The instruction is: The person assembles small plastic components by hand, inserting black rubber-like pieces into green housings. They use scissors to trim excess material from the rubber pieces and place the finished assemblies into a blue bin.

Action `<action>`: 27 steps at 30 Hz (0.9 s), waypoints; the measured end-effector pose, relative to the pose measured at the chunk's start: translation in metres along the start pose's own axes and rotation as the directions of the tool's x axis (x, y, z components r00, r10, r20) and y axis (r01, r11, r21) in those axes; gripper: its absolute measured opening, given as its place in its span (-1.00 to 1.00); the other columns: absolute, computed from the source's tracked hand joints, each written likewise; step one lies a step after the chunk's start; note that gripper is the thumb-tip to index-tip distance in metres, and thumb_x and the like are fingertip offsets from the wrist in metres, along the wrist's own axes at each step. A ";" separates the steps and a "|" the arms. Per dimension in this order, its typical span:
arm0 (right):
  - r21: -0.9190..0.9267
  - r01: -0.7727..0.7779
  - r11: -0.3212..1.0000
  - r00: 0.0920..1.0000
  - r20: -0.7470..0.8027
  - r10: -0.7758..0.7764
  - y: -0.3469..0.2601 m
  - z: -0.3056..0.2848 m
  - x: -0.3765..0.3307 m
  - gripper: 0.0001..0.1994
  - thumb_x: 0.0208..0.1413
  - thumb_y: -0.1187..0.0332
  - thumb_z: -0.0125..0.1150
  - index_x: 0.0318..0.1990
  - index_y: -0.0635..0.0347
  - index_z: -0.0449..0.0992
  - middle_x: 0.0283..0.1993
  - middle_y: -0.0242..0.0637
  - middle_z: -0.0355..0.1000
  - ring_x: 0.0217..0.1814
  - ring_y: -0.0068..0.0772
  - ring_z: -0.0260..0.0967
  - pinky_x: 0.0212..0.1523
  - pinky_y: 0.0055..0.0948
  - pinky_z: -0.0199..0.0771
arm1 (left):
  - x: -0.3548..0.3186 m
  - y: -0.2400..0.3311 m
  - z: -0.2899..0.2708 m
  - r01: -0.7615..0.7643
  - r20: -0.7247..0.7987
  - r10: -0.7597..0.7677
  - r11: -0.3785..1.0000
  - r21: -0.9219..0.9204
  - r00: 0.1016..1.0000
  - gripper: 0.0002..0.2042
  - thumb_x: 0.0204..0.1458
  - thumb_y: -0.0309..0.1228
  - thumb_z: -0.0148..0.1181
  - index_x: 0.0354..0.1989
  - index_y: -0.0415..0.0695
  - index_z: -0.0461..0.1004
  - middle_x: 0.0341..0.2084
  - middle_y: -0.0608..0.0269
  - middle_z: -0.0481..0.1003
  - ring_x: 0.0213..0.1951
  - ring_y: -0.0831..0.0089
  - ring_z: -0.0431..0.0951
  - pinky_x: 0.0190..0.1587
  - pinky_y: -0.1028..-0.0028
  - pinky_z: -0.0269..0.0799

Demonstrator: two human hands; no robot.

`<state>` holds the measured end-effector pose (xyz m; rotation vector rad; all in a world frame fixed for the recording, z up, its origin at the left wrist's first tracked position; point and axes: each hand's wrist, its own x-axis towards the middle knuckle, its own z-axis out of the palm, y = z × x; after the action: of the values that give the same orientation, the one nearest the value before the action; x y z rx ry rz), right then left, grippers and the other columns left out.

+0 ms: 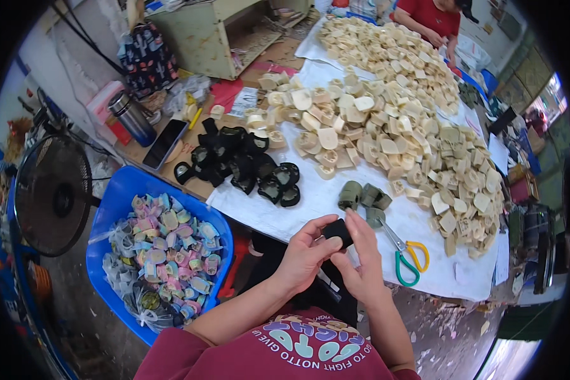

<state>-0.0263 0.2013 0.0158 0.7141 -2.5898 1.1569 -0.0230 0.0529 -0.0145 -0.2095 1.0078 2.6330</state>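
Note:
A small black rounded piece (pixel 338 232) is held between my two hands over the near edge of the table. My left hand (pixel 301 256) pinches it with thumb and fingers from the left. From the right, my right hand (pixel 363 266) closes on the same piece, its fingers stretched along the side. Just beyond my fingertips lie several olive-green hollow pieces (pixel 350 194). Scissors (pixel 410 256) with one green and one yellow handle rest right of my right hand. To the left is a pile of similar black hollow pieces (pixel 240 159).
A large heap of cream pieces (pixel 386 114) covers much of the white cloth (pixel 253 206). A blue basin (pixel 98 240) of pastel pieces stands at left, near a fan (pixel 50 193). A phone (pixel 166 144) and flask (pixel 132 119) lie beyond. Another person (pixel 427 25) works at the far end.

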 end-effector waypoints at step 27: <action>0.622 -0.285 0.729 0.955 0.116 0.275 -0.020 0.002 0.013 -0.38 -0.20 0.47 0.43 0.12 0.17 0.37 -0.07 -0.30 0.40 -0.05 -0.49 0.38 -0.01 -0.48 0.38 | -0.014 0.024 0.015 0.100 0.361 -0.011 0.968 -0.229 0.932 -0.22 0.12 -0.18 0.07 0.43 0.12 -0.30 0.16 0.15 0.20 0.20 0.28 0.25 0.24 0.22 0.16</action>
<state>-0.0275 0.1841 0.0319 0.4297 -2.3451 2.1883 -0.0184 0.0429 0.0148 0.1819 0.5484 2.6060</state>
